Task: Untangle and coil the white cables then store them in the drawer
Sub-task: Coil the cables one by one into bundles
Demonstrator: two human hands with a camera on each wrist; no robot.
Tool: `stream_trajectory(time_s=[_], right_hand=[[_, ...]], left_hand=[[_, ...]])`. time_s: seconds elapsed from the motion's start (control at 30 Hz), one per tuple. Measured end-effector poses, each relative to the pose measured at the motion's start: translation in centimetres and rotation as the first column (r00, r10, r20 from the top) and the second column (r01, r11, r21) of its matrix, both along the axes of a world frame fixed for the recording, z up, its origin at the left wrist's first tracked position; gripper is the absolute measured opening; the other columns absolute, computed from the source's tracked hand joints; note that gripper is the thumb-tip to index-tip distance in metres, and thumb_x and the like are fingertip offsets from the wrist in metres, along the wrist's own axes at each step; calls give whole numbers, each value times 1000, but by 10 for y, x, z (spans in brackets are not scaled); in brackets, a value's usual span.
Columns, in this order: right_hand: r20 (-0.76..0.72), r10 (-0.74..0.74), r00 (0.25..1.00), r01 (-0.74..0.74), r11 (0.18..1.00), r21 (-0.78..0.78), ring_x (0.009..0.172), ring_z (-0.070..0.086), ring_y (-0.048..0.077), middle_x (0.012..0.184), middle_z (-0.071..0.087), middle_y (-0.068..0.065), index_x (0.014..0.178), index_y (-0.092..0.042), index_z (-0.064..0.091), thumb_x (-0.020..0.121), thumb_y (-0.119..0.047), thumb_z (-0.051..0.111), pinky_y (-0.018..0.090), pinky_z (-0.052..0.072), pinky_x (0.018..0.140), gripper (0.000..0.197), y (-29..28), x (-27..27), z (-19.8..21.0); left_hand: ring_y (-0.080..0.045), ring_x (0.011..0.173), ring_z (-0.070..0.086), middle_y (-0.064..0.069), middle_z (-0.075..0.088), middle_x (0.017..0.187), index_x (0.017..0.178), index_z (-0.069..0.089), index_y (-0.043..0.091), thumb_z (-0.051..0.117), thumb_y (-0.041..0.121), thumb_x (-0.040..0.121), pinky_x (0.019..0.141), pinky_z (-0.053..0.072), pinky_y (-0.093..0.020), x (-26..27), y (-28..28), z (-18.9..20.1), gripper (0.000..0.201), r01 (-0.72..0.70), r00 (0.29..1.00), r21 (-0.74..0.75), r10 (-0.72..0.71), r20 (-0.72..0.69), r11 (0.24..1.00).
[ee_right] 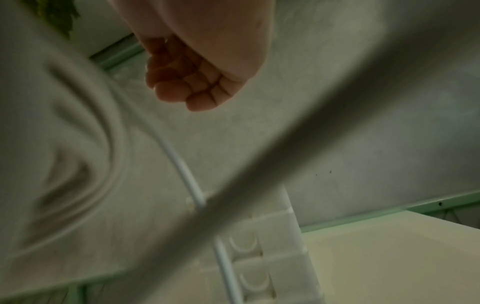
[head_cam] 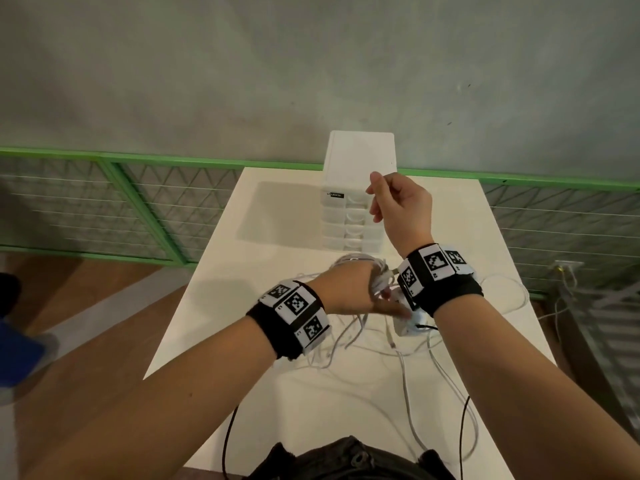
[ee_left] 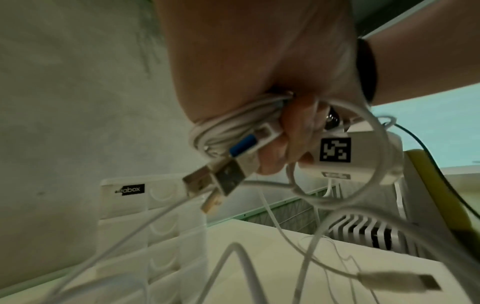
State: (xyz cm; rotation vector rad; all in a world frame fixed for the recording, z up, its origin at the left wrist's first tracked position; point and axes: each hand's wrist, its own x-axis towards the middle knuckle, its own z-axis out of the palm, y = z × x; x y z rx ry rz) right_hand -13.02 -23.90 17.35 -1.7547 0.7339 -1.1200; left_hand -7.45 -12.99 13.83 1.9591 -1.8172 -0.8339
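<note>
While the head view shows the left hand (head_cam: 349, 289) gripping coiled white cables (head_cam: 379, 277) mid-worktop (head_cam: 277, 209) before the drawer unit (head_cam: 349, 216) at its far edge, the left wrist view shows fingers (ee_left: 293, 131) curled round that bundle, and the right wrist view shows the raised right hand (ee_right: 192, 67) pinching one strand.

- Both forearms are bare, with no sleeves.
- Just behind the left hand (head_cam: 349, 289), a black fabric wristband (head_cam: 273, 327) carries white square tiles printed with black-and-white fiducial markers.
- Just behind the right hand (head_cam: 401, 206), a matching black marker-tiled wristband (head_cam: 446, 285) wraps the wrist.
- Thin black cables (head_cam: 228, 441) run back from the wrists toward the body.
</note>
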Motion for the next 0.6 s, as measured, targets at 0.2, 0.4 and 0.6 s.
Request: stream_trajectory(time_s=[0.2,0.4,0.6], right_hand=[[16,-48,999,48,998,31,42,49,12,49,53,3,64,-23,59,92,-29,55,25,44,49,29,-2,-4,-5],[82,-163,983,155,984,93,42,47,17,48,52,4,65,-18,60,92,-31,53,26,42,49,30,-15,-12,0],[145,-275,950,250,953,170,43,45,20,47,49,5,64,-16,60,91,-30,52,23,39,45,31,-23,-14,-6]], left_hand=[[-18,65,45,-10,54,74,80,54,-1,76,38,75,62,40,-25,-3,0,-8,45,-12,983,39,19,-182,999],[-17,71,49,3,52,74,74,52,11,79,28,73,69,35,-26,-9,6,-14,33,-41,991,79,50,-121,996],[-17,75,51,1,56,81,81,55,11,79,37,71,72,41,-28,-14,13,-25,37,-78,996,17,78,-52,997]])
